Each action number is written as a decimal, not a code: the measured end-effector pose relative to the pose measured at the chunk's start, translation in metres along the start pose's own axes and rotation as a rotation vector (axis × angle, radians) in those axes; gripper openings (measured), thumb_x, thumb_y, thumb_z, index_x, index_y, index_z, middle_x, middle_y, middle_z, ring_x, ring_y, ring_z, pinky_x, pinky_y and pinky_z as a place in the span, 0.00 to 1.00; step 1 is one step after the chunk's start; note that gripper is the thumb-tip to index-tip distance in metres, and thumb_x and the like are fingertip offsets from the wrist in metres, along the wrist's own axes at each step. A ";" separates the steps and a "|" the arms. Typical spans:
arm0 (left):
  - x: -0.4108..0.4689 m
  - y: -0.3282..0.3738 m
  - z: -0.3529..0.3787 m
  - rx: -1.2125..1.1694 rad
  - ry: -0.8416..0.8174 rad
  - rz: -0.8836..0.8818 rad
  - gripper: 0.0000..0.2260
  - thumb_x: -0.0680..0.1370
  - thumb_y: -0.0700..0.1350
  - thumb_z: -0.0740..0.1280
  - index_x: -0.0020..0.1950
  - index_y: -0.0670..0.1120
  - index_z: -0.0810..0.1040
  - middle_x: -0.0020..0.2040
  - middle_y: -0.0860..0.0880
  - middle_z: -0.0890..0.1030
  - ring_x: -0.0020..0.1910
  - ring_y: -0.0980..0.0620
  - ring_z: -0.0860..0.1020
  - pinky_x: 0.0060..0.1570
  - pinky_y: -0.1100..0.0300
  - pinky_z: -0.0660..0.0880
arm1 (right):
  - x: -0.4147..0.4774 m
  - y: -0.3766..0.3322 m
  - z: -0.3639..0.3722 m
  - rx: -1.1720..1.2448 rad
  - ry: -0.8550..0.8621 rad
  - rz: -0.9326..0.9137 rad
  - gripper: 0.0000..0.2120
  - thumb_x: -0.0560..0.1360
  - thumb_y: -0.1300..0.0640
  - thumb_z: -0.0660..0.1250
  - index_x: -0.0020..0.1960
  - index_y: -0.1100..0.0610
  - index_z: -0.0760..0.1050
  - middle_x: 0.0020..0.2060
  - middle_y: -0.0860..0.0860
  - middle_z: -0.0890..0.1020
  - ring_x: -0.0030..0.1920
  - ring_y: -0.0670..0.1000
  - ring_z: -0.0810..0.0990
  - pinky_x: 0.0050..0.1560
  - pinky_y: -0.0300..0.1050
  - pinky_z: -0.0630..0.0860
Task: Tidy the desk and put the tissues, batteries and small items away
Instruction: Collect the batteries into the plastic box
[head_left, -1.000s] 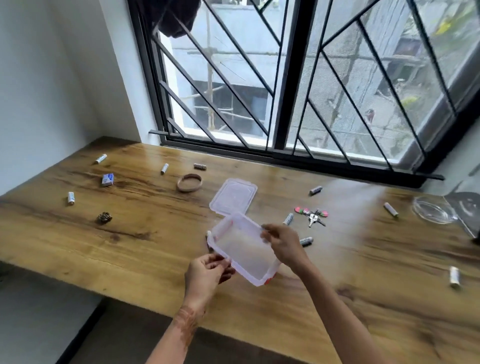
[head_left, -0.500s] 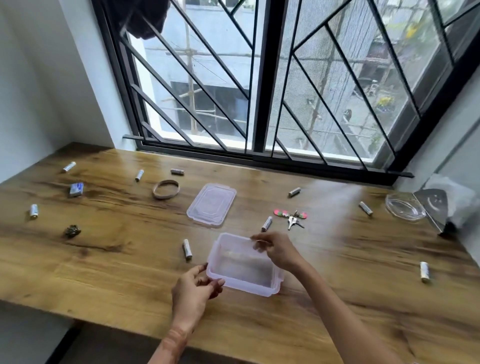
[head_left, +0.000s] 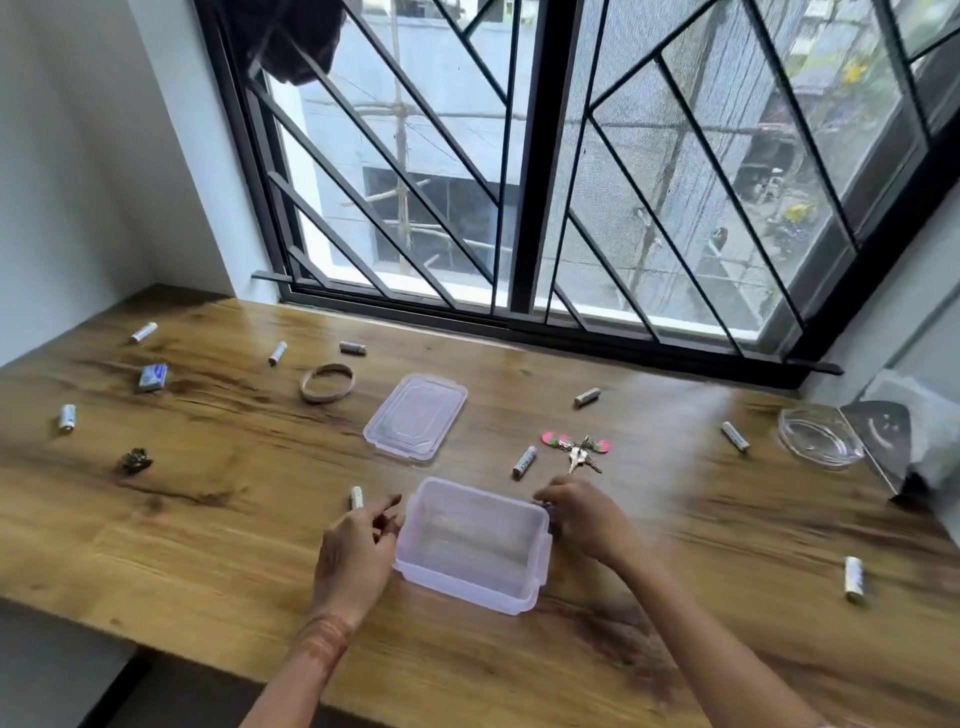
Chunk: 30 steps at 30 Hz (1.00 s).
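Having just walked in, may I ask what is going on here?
A person is tidying a wooden desk. Both hands flank an open, empty clear plastic container on it: the left hand beside its left wall, the right hand at its right edge, fingers curled; what they hold is unclear. The clear lid lies apart behind it. Batteries, a bunch of keys and a brown band lie scattered, not yet put away.

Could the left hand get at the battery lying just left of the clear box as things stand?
Probably yes. The battery lies bare on the desk just beyond the left hand, which holds nothing, and nothing lies between them.
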<state>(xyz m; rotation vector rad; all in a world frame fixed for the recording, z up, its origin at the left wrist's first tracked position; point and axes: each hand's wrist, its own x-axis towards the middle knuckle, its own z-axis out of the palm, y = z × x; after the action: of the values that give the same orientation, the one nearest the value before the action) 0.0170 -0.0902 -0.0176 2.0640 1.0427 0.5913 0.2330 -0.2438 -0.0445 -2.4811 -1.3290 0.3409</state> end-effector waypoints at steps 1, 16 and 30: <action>0.001 0.000 0.002 0.011 0.000 -0.008 0.13 0.76 0.43 0.66 0.60 0.47 0.79 0.54 0.45 0.83 0.45 0.51 0.78 0.48 0.65 0.72 | 0.001 0.000 0.001 -0.016 0.009 0.005 0.12 0.71 0.65 0.63 0.52 0.57 0.80 0.50 0.54 0.79 0.50 0.57 0.78 0.43 0.47 0.72; -0.001 0.002 0.004 0.079 0.043 -0.149 0.10 0.74 0.46 0.69 0.53 0.46 0.83 0.50 0.46 0.85 0.50 0.47 0.81 0.46 0.60 0.75 | 0.048 -0.012 -0.016 -0.239 0.037 -0.296 0.05 0.63 0.63 0.56 0.37 0.61 0.69 0.27 0.57 0.78 0.28 0.57 0.77 0.27 0.41 0.69; 0.055 -0.025 0.006 0.216 0.113 -0.398 0.17 0.71 0.54 0.70 0.47 0.41 0.75 0.47 0.40 0.81 0.43 0.43 0.77 0.39 0.59 0.70 | 0.028 -0.041 -0.016 0.566 0.409 0.169 0.14 0.73 0.66 0.65 0.58 0.61 0.74 0.41 0.54 0.80 0.41 0.54 0.78 0.45 0.46 0.73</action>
<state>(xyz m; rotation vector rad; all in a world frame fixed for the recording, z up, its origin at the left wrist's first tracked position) 0.0396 -0.0377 -0.0364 1.9387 1.5933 0.4072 0.2223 -0.2014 -0.0159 -2.0366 -0.7337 0.1938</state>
